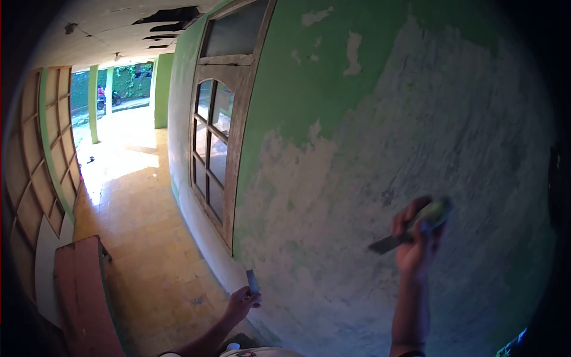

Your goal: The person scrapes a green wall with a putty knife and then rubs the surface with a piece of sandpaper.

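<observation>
In the head view, my right hand (418,235) is raised in front of the wall, its fingers wrapped round a putty knife (386,244) whose dark flat blade points down and left. A rounded greenish end, smeared by motion, sticks out above that fist. My left hand (241,302) is lower, near the foot of the wall, pinching a narrow flat grey scraper blade (252,281) that stands nearly upright. The wall (333,202) has green paint along its upper part and left side, with large bare grey-white patches around my right hand.
A wooden-framed window (228,140) is set in the wall to the left. Yellow floor tiles (140,220) run along a covered porch. A reddish bench (83,279) stands at lower left beside wooden panels (56,128). Far off, a person sits near a motorbike (113,100).
</observation>
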Motion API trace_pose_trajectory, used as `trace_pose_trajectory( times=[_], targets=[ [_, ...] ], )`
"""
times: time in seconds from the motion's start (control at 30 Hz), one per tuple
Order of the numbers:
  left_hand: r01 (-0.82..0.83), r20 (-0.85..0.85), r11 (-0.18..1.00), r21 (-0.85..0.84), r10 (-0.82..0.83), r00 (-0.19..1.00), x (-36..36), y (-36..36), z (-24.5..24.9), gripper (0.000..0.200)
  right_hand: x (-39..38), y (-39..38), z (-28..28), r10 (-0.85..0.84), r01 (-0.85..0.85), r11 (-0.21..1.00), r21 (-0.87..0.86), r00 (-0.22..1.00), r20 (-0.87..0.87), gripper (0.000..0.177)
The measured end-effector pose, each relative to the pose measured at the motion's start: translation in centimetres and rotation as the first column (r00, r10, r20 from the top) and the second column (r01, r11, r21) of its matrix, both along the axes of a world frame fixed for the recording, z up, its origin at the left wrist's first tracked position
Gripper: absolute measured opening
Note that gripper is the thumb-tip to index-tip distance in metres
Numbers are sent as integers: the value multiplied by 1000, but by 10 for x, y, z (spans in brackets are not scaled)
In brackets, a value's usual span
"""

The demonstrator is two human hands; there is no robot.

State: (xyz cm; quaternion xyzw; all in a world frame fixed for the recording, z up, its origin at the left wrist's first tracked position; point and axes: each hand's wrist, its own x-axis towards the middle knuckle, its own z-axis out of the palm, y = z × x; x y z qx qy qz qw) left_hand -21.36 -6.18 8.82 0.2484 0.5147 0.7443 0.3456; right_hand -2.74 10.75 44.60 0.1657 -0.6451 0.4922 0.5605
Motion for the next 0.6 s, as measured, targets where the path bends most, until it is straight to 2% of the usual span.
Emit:
trace_pose_trajectory(
  times=[0.07, 0.2, 0.27, 0.37, 0.43, 0.47, 0.53, 0.57, 0.6],
  targets=[
    [0, 40, 1000, 15, 0, 999, -7, -4, 4, 21, -11, -3, 47, -75, 82, 995, 58, 991, -110, 35],
    [51, 61, 998, -20, -50, 997, -23, -7, -11, 23, -39, 7, 123, 114, -95, 982, 164, 988, -109, 15],
    [62, 74, 998, -21, -60, 995, -25, -12, -15, 24, -59, 6, 156, 30, 30, 960, 279, 978, -207, 8],
    [63, 97, 998, -26, -60, 993, -34, -23, -22, 25, -85, 5, 196, -15, 77, 963, 260, 973, -231, 10],
    [38, 137, 998, -45, -31, 990, -41, -30, -27, 26, -102, 15, 226, -59, 153, 915, 374, 966, -252, 10],
    [46, 129, 998, -45, -40, 991, -44, -33, -27, 26, -111, 20, 239, -67, 164, 913, 373, 964, -259, 10],
    [2, 139, 999, -50, 5, 990, -52, -41, -25, 25, -129, 30, 265, 123, -31, 926, 377, 967, -223, 13],
    [11, 130, 999, -48, -4, 992, -58, -45, -28, 25, -134, 28, 273, 115, -19, 925, 379, 966, -232, 13],
    [27, 161, 999, -18, -24, 987, -65, -51, -33, 25, -140, 23, 279, 444, -417, 870, 262, 894, -52, 24]
  ],
)
